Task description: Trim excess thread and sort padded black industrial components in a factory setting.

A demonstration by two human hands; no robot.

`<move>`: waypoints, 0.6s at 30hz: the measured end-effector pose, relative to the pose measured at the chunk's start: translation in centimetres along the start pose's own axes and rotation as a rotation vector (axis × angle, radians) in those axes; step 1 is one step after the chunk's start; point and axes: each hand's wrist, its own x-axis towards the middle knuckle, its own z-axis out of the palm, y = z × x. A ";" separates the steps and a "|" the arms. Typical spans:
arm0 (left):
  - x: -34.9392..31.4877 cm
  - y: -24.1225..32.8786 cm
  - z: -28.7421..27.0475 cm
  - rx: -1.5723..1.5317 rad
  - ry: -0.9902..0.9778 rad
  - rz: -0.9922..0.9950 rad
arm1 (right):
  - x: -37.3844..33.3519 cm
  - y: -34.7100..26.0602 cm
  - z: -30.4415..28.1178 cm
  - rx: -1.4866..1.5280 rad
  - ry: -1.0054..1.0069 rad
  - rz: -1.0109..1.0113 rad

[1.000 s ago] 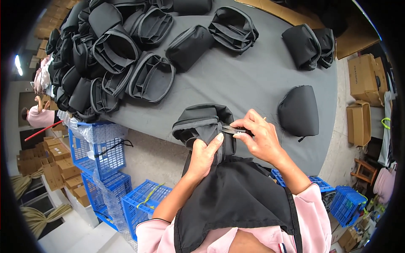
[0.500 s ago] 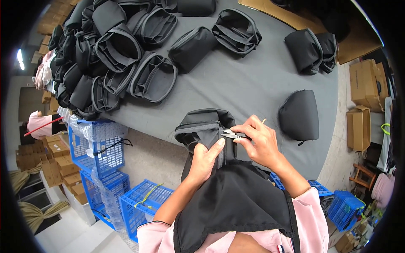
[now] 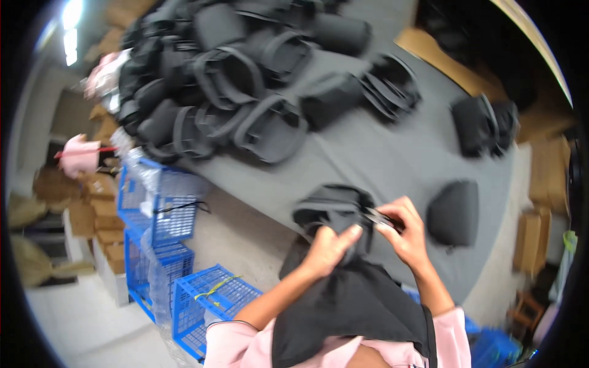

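Observation:
At the near edge of the table, my left hand (image 3: pixel 328 251) grips a black zippered pouch (image 3: pixel 334 197), its thumb pressed on the near side and its other fingers partly hidden by the fabric. The pouch's opening gapes on its left side. My right hand (image 3: pixel 404 233) closes around small thread snips (image 3: pixel 374 216), whose metal tips point left at the pouch's right edge. Motion blur hides whether the blades touch the fabric. Below the pouch, a black apron (image 3: pixel 356 306) covers my lap.
Black pouches (image 3: pixel 227 76) are heaped at the far left of the grey table (image 3: pixel 362 165). A single pouch (image 3: pixel 455 213) lies right of my hands. Blue crates (image 3: pixel 211 294) stand at the left, cardboard boxes (image 3: pixel 531 239) at the right. A person in pink (image 3: pixel 80 156) is far left.
The whole view has swung, so the table, pouches and hands appear farther right and lower, and blurred. Both hands keep their holds; the snips stay by the pouch's right edge.

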 end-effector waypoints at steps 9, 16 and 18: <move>-0.1 -0.4 0.7 0.221 -0.002 0.099 | -0.3 1.3 1.9 0.021 0.020 0.184; 0.4 -2.3 0.8 0.301 0.076 0.099 | -0.6 0.7 2.4 0.234 -0.014 0.353; 0.6 -2.2 0.9 0.272 0.074 0.106 | -0.7 1.8 2.2 0.324 0.012 0.386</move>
